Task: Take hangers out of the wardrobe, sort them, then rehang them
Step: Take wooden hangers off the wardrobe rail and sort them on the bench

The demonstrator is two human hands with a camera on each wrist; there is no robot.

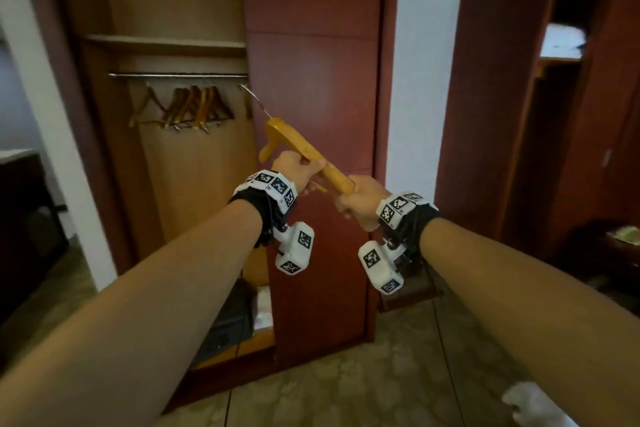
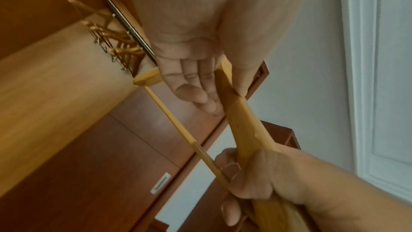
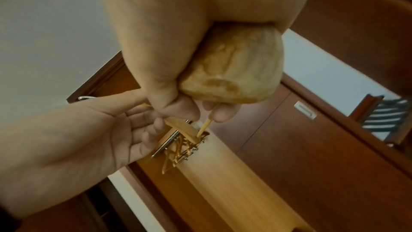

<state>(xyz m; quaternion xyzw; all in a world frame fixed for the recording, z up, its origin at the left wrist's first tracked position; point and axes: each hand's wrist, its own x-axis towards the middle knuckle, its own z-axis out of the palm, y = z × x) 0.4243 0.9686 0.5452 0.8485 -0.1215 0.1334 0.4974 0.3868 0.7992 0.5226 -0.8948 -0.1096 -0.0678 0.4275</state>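
Observation:
I hold a light wooden hanger [image 1: 304,146] in both hands, tilted in front of the wardrobe's closed door. Its metal hook [image 1: 252,99] points up and left toward the rail [image 1: 173,74]. My left hand [image 1: 294,172] pinches the upper arm between thumb and fingers [image 2: 200,93]. My right hand [image 1: 360,199] is fisted round the lower end [image 3: 234,68], also catching the thin crossbar [image 2: 178,124]. Several darker wooden hangers [image 1: 188,107] hang bunched on the rail in the open left bay.
A shelf [image 1: 162,42] sits just above the rail. A dark box [image 1: 228,322] stands on the wardrobe floor. The red-brown door panel [image 1: 311,45] is right behind the held hanger. A doorway with dark furniture [image 1: 571,149] lies to the right.

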